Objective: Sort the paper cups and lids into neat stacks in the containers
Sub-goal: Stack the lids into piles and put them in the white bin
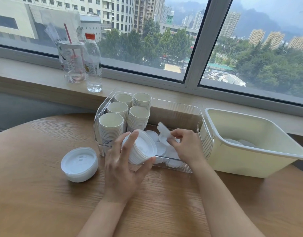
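White lids, cream bin, clear ribbed container, wood-grain table

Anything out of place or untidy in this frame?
Yes. Loose white plastic lids lie scattered flat in the clear plastic bin beside the stacked paper cups, and one short stack of white lids sits outside on the round wooden table.

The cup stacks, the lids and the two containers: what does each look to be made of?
Cup stacks: probably paper, matte cream inside, thin rolled rims. Lid stack gripped by the left hand: thin white plastic, slightly translucent, moulded. Clear container: glossy transparent plastic, likely acrylic, ribbed walls. Cream container: opaque smooth plastic with a soft sheen.
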Demonstrator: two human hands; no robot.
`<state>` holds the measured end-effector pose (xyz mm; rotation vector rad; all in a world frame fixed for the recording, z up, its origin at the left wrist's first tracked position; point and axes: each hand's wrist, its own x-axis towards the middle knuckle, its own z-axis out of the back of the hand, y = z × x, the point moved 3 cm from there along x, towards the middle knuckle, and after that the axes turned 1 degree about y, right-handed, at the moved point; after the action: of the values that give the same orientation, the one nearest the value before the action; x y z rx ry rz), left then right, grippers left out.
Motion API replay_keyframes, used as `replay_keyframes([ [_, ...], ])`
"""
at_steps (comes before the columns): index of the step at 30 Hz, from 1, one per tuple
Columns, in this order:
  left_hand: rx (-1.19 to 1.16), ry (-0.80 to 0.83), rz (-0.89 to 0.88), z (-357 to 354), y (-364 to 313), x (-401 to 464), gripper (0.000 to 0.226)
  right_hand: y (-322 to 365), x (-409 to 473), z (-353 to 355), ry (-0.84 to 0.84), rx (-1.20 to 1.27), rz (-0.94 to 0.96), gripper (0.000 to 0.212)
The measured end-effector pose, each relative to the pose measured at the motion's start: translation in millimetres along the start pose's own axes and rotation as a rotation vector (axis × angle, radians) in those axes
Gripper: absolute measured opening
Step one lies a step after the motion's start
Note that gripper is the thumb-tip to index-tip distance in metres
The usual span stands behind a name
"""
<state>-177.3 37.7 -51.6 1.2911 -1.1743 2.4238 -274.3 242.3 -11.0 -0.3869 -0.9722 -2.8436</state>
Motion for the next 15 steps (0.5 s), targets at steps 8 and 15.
replay_keyframes([
  [8,-0.002,0.01,0.002,-1.3,0.1,1.5,0.073,7.1,-27.0,10.3,-0.051,0.528,0.094,0.007],
  [15,-0.024,-0.018,-0.008,-2.2,-2.0,3.5,0.078,29.4,-43.0,24.1,0.104,0.543,0.333,0.011],
])
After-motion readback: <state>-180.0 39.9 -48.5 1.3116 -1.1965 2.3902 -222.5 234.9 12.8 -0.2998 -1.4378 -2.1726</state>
